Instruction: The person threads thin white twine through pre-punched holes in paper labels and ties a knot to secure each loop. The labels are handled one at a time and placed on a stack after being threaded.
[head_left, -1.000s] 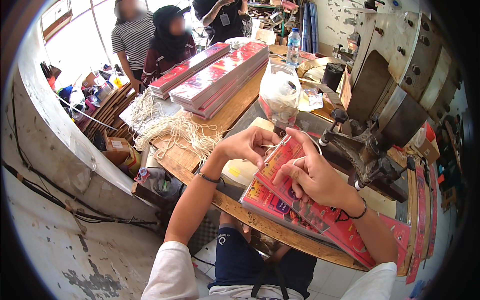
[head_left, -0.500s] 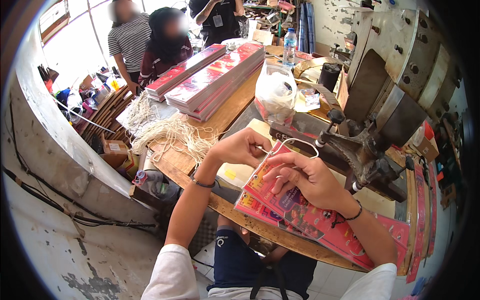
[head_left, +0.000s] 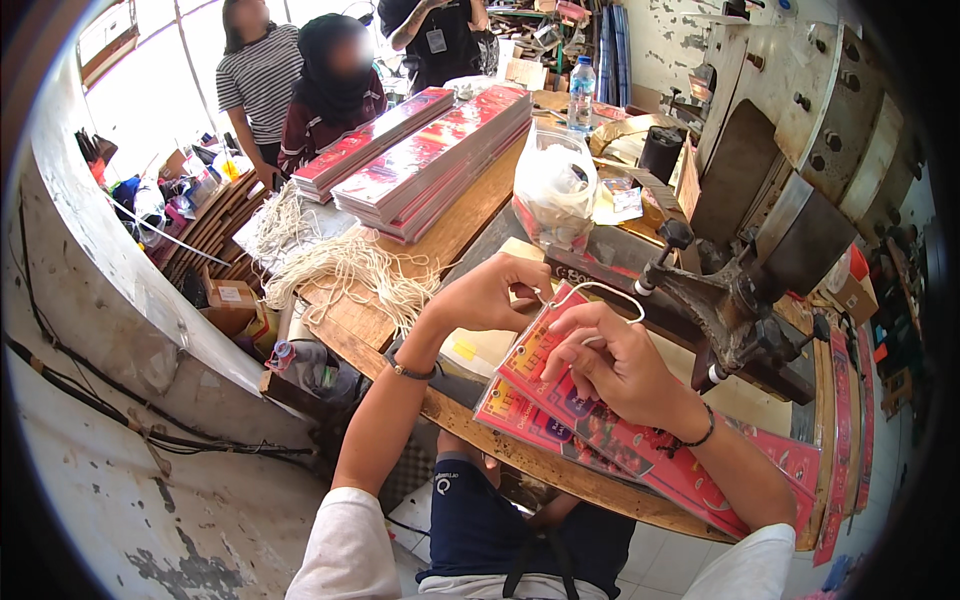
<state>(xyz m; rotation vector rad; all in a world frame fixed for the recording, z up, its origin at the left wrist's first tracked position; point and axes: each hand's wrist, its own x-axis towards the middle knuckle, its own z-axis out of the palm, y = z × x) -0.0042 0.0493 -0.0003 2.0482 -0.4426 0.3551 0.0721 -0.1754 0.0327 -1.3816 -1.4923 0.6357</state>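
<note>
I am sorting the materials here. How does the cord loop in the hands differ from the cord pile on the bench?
The cord loop is one strand, arched over the red card; the cord pile is many loose, tangled strands. The loop is pinched by both hands; the pile lies untouched. Both are whitish cord.

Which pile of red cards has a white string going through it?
The pile under the hands, at the near table edge. A white string loop rises from its top end. The two long stacks farther back have no string in them.
</note>
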